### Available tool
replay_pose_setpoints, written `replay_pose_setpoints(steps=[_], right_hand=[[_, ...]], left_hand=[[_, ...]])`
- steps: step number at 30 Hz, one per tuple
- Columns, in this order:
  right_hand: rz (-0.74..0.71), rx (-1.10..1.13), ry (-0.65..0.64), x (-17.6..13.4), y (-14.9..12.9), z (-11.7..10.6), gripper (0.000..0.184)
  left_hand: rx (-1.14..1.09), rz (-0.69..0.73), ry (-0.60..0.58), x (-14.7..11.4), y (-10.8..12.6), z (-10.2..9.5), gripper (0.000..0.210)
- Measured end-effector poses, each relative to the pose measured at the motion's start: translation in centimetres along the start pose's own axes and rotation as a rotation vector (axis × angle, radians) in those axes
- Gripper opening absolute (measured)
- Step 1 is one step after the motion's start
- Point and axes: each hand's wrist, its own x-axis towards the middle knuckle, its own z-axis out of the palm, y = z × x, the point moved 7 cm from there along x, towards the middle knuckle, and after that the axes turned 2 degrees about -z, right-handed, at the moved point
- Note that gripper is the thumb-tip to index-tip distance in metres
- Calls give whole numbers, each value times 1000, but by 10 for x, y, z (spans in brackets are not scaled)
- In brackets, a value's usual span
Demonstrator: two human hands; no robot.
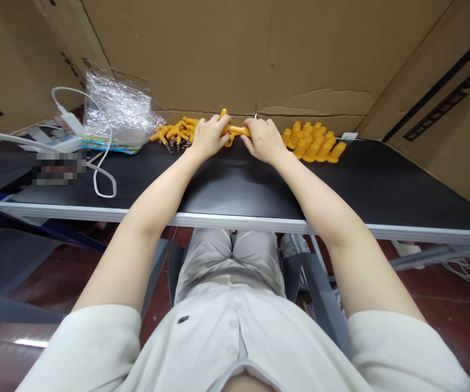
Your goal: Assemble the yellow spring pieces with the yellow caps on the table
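Between my two hands is a yellow plastic piece (238, 130), level, with a bumpy, ridged middle. My left hand (210, 136) is closed around its left end, and a short yellow arm sticks up by the fingers. At its right end my right hand (264, 139) pinches it with thumb and fingers; a thin metal tip (255, 111) rises just behind that hand. Beside my left hand lies a pile of yellow branched pieces (175, 130) with metal spirals under them. Several yellow flared-base cylinders (310, 142) stand upright right of my right hand. My fingers hide part of the held piece.
A clear plastic bag (116, 106) lies at the back left, near a white cable (112, 182) that loops over the black tabletop (239, 185). Cardboard walls (218, 54) close off the back and sides. A small white tag (349, 136) lies behind the cylinders.
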Motion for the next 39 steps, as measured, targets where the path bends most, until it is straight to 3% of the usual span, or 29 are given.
replay_pose_setpoints(steps=[6, 14, 25, 33, 39], right_hand=[[-20, -9, 45, 2, -1, -1, 60], [-14, -44, 119, 3, 6, -5, 62], [-66, 16, 53, 2, 8, 3, 59], [23, -40, 70, 3, 8, -5, 60], [5, -100, 156, 2, 8, -9, 52]], left_hand=[[23, -27, -11, 0, 2, -3, 53], [-30, -36, 4, 6, -4, 7, 50], [0, -60, -27, 4, -5, 4, 53], [25, -57, -19, 4, -4, 4, 48], [41, -106, -95, 2, 1, 3, 45]])
